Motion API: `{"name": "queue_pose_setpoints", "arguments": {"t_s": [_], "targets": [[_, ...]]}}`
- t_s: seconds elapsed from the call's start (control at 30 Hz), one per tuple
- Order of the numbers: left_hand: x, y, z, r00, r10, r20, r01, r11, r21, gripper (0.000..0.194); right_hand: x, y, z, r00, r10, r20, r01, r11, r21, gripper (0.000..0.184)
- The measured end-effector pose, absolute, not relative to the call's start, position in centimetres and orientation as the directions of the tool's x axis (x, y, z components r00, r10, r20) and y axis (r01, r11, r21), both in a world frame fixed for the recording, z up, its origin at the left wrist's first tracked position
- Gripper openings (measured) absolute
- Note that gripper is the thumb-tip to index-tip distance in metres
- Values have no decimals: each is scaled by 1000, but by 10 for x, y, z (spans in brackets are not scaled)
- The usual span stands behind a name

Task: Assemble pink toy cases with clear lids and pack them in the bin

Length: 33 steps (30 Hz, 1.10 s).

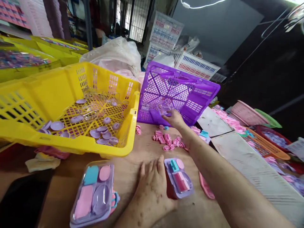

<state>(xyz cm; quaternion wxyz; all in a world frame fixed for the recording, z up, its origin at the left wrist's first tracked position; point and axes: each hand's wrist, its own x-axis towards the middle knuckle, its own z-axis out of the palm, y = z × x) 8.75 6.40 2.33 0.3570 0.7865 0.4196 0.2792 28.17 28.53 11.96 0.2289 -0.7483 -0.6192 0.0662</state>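
Note:
My right hand (174, 117) reaches out to the lip of the tilted purple crate (201, 95) and its fingers close on a clear plastic lid (165, 108). My left hand (152, 183) lies flat on the wooden table (133, 171), fingers stretched out, its thumb side against a small purple tray (178, 178) filled with pink and teal toy pieces. A closed clear-lidded toy set (93, 193) lies to the left of that hand. Loose pink pieces (167, 141) are scattered between the two hands.
A yellow crate (71, 107) at the left holds purple toy plates and clear lids. White plastic bags and stacked white baskets stand behind. Right of the table are grey boards (247, 158), pink and orange baskets and more pink parts. A dark phone (23, 199) lies at bottom left.

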Motion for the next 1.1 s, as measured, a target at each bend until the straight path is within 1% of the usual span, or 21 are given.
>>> {"name": "queue_pose_setpoints", "arguments": {"t_s": [0.13,0.2,0.27,0.33,0.43,0.5,0.57,0.6,0.63,0.67,0.7,0.73,0.77,0.8,0.83,0.87,0.9,0.93,1.0,1.07,1.1], "targets": [[57,45,-4,501,833,237,398,-464,792,130,280,228,156,228,953,202,780,-54,-623,59],[41,29,-16,460,838,293,398,-490,776,137,272,182,174,186,966,178,696,-2,-718,72],[28,9,-14,397,855,334,416,-492,764,152,260,128,186,115,988,102,553,21,-833,83],[19,-11,7,326,868,375,404,-486,775,162,245,69,193,14,999,-33,338,-36,-940,82],[9,-34,63,262,833,487,292,-550,783,165,224,-12,193,-169,963,-211,122,-192,-974,82],[4,-42,99,280,770,573,227,-633,740,160,214,-53,188,-330,899,-287,4,-303,-953,83],[0,-45,123,308,715,628,183,-692,698,141,208,-80,182,-424,844,-330,-87,-401,-912,85],[-3,-46,129,313,701,641,169,-705,689,127,207,-88,180,-414,843,-345,-107,-421,-901,85],[-5,-47,132,307,694,651,158,-712,685,115,206,-94,178,-362,868,-340,-112,-403,-908,83],[-6,-48,133,300,694,654,153,-712,685,107,206,-97,177,-288,909,-300,-96,-339,-936,79],[-7,-49,131,299,695,654,156,-712,685,103,206,-99,176,-196,958,-210,-48,-223,-974,75],[-7,-50,128,312,696,646,165,-710,685,103,205,-100,176,-114,991,-74,47,-70,-996,73],[-6,-50,124,334,698,634,179,-707,684,104,204,-100,176,-68,994,85,186,96,-978,73],[-4,-50,119,361,697,620,194,-706,681,107,203,-99,175,-68,971,230,343,239,-908,73],[-1,-49,113,385,696,606,208,-705,678,109,201,-97,174,-105,937,333,484,341,-806,73],[1,-46,105,391,698,600,214,-703,678,111,200,-94,173,-154,910,386,585,399,-706,70],[4,-43,97,381,702,602,209,-699,684,114,200,-91,170,-192,895,403,640,426,-640,64],[6,-39,87,361,711,603,197,-690,696,120,201,-85,167,-206,893,399,656,429,-621,59],[10,-27,65,324,748,579,176,-649,740,137,206,-72,159,-159,912,378,633,388,-670,53],[15,-14,40,320,806,498,190,-569,800,152,210,-55,149,-78,934,348,608,321,-726,53],[17,-8,28,328,833,446,211,-525,825,154,211,-47,144,-46,940,337,596,296,-746,54]]}}
